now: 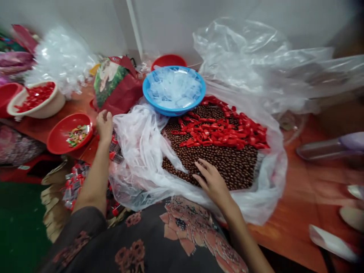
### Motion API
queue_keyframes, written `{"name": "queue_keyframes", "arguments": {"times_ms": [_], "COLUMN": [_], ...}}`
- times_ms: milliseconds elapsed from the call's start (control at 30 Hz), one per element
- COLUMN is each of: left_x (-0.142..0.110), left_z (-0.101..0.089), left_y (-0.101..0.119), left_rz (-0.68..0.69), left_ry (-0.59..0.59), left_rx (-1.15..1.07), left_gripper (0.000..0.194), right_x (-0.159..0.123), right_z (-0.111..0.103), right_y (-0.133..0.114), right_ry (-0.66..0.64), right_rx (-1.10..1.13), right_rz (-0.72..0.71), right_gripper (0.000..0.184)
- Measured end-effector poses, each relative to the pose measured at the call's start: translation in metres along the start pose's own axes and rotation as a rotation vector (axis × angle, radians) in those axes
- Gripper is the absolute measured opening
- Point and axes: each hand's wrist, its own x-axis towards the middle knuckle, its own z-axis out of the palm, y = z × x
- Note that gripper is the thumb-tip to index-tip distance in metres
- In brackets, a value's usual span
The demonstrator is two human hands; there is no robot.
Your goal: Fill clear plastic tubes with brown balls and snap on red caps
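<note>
My left hand (104,123) is raised at the right rim of a red bowl (54,138), its fingers loosely apart with nothing visible in them. Small multicoloured pieces (78,135) lie inside that bowl. Over a broad heap of small round brown balls (227,167), my right hand (209,175) hovers or rests with fingers spread; whether it touches them I cannot tell. Red plastic cap-like pieces (218,131) are scattered across the heap's far side. A crumpled translucent plastic sheet (139,140) surrounds the balls. Behind them stands a blue bowl (145,93) of clear plastic pieces (174,87).
A cream bowl (49,110) of red pieces stands at left. Beneath my left arm, a carton (54,197) contains small clear-and-red items (75,182). Large clear bags (241,49) pile up at back right. A clear cylinder (320,149) and white scoop-like object (331,240) lie on the red table (298,193).
</note>
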Motion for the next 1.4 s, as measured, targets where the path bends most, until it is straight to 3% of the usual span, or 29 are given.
{"name": "queue_keyframes", "arguments": {"times_ms": [67, 100, 133, 267, 333, 433, 500, 567, 667, 733, 767, 867, 933, 1067, 1167, 1300, 1400], "left_x": [-0.014, -0.026, -0.039, -0.099, -0.119, -0.129, -0.122, -0.103, -0.057, -0.023, -0.007, 0.027, 0.038, 0.046, 0.051, 0.057, 0.050], "left_z": [0.023, 0.039, 0.057, 0.132, 0.160, 0.184, 0.189, 0.190, 0.193, 0.202, 0.209, 0.235, 0.252, 0.276, 0.283, 0.278, 0.267], "left_y": [0.018, 0.027, 0.035, 0.053, 0.053, 0.054, 0.062, 0.076, 0.097, 0.105, 0.106, 0.101, 0.094, 0.081, 0.075, 0.080, 0.098], "left_rz": [0.199, 0.282, 0.344, 0.469, 0.453, 0.440, 0.491, 0.561, 0.587, 0.504, 0.445, 0.328, 0.333, 0.438, 0.506, 0.454, 0.445], "left_ry": [0.083, 0.056, -0.045, -0.698, -0.880, -1.004, -0.974, -0.830, -0.594, -0.526, -0.526, -0.624, -0.700, -0.700, -0.686, -0.648, -0.638], "left_rx": [0.109, 0.142, 0.158, 0.237, 0.352, 0.472, 0.425, 0.323, 0.299, 0.410, 0.479, 0.640, 0.701, 0.718, 0.591, 0.422, 0.357], "left_gripper": [0.023, 0.021, 0.020, 0.016, 0.018, 0.024, 0.023, 0.024, 0.029, 0.031, 0.039, 0.093, 0.104, 0.069, 0.043, 0.022, 0.015], "right_x": [0.002, 0.004, 0.006, 0.018, 0.022, 0.026, 0.029, 0.034, 0.044, 0.050, 0.052, 0.049, 0.042, 0.026, 0.019, 0.016, 0.013], "right_z": [-0.004, -0.006, -0.009, -0.018, -0.023, -0.030, -0.032, -0.034, -0.034, -0.033, -0.032, -0.024, -0.018, -0.011, -0.013, -0.016, -0.015], "right_y": [0.001, 0.001, 0.001, 0.005, 0.009, 0.016, 0.021, 0.023, 0.018, 0.010, 0.007, -0.001, -0.003, -0.001, -0.002, -0.003, -0.004], "right_ry": [0.000, 0.000, 0.001, 0.024, 0.034, 0.049, 0.051, 0.034, -0.050, -0.114, -0.136, -0.177, -0.192, -0.184, -0.158, -0.133, -0.133], "right_rx": [0.008, 0.014, 0.019, 0.019, 0.003, -0.025, -0.036, -0.045, -0.061, -0.057, -0.050, -0.022, -0.004, 0.038, 0.078, 0.112, 0.109], "right_rz": [0.027, 0.038, 0.045, 0.059, 0.061, 0.057, 0.051, 0.034, -0.012, -0.045, -0.056, -0.059, -0.050, -0.017, 0.005, 0.017, 0.018], "right_gripper": [0.042, 0.041, 0.039, 0.034, 0.031, 0.030, 0.029, 0.029, 0.032, 0.035, 0.036, 0.041, 0.042, 0.041, 0.038, 0.034, 0.033]}}
